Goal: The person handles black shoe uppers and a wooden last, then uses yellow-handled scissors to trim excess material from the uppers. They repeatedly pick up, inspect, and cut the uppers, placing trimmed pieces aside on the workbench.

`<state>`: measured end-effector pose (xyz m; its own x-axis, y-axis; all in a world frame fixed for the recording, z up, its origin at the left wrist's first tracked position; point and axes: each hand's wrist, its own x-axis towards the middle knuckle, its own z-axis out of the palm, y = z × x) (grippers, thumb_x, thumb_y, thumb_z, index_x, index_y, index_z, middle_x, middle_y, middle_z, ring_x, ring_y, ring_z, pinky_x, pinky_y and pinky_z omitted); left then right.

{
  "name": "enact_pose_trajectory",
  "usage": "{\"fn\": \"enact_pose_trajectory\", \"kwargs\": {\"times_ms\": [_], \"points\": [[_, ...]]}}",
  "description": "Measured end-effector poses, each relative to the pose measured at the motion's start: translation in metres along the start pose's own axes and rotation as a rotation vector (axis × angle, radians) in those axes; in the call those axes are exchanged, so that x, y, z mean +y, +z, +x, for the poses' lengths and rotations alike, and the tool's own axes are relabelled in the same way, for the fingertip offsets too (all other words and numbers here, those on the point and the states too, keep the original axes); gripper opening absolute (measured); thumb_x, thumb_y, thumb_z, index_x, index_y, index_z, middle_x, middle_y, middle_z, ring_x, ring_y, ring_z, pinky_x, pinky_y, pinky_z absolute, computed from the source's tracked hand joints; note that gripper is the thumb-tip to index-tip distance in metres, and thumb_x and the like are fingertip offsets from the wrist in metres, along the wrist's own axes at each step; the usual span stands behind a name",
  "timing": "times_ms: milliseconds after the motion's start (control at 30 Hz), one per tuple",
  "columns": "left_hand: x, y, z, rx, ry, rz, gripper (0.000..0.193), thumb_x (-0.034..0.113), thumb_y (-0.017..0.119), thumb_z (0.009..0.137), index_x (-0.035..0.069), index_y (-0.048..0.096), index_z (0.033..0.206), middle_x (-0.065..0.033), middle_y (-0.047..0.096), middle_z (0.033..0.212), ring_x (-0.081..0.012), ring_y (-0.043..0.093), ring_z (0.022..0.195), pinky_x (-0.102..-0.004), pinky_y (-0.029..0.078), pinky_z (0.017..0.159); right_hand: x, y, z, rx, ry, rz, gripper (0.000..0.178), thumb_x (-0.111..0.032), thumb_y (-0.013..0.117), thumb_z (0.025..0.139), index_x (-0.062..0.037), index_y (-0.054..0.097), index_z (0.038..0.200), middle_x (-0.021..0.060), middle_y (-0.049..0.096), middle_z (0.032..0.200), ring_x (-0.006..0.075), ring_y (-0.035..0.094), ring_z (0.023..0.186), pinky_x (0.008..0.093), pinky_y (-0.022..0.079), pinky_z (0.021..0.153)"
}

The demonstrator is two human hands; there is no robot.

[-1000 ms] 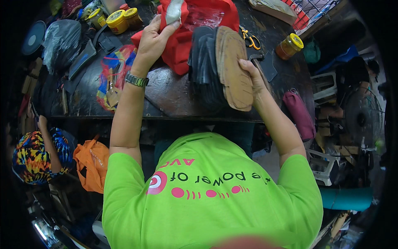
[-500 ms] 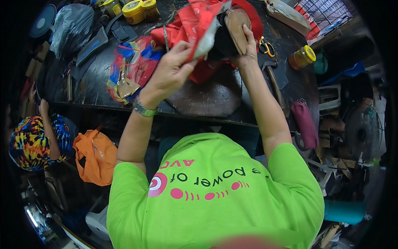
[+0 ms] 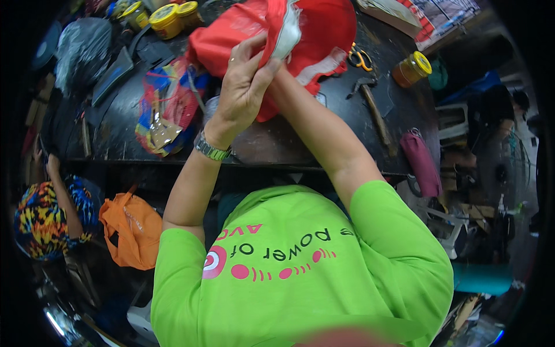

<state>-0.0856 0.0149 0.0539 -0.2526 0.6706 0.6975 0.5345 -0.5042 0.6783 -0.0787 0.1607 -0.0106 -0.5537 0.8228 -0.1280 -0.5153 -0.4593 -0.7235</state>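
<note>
A red bag with a whitish strip along its mouth lies bunched on the dark table. My left hand has its fingers and thumb closed on the bag's edge beside that strip. A ring and a wristwatch are on this hand and wrist. My right forearm reaches across to the bag's mouth, and the right hand is out of sight inside it, behind the left hand and the red material. What the right hand holds, if anything, is hidden. To the left of the bag lies a colourful mesh bag.
Right of the red bag lie orange-handled scissors, a hammer and a yellow-lidded jar. Yellow tubs and a grey plastic bag stand far left. An orange bag hangs below, near another person's arm.
My right hand held a brown shoe sole at the bag's mouth; now hand and sole are hidden in the bag. The right arm has swung left, and the left hand still grips the edge.
</note>
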Motion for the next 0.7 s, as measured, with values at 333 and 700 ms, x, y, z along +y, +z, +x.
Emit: {"fn": "enact_pose_trajectory", "kwargs": {"times_ms": [333,700], "points": [[-0.084,-0.002,-0.024,0.042,-0.309,-0.008,0.037,0.028,0.05,0.102,0.001,0.063,0.125,-0.016,0.055,0.133,-0.0284,0.053,0.123,-0.0343,0.037,0.106,-0.036,-0.004,0.005,-0.242,0.092,-0.619,0.035,-0.025,0.063,0.093,-0.0059,0.064,0.122,0.0042,0.067,0.115,0.0154,0.06,0.102,0.0343,0.047,0.093],[-0.097,0.003,-0.037,-0.077,-0.313,0.224,0.035,0.027,0.051,0.102,0.002,0.064,0.123,-0.0141,0.06,0.127,-0.0266,0.057,0.115,-0.0338,0.043,0.099,-0.183,-0.183,-0.118,0.193,-0.126,-2.304,0.045,-0.015,0.062,0.083,-0.0077,0.053,0.126,0.023,0.065,0.109,0.0417,0.062,0.105,0.0491,0.051,0.087]]}}
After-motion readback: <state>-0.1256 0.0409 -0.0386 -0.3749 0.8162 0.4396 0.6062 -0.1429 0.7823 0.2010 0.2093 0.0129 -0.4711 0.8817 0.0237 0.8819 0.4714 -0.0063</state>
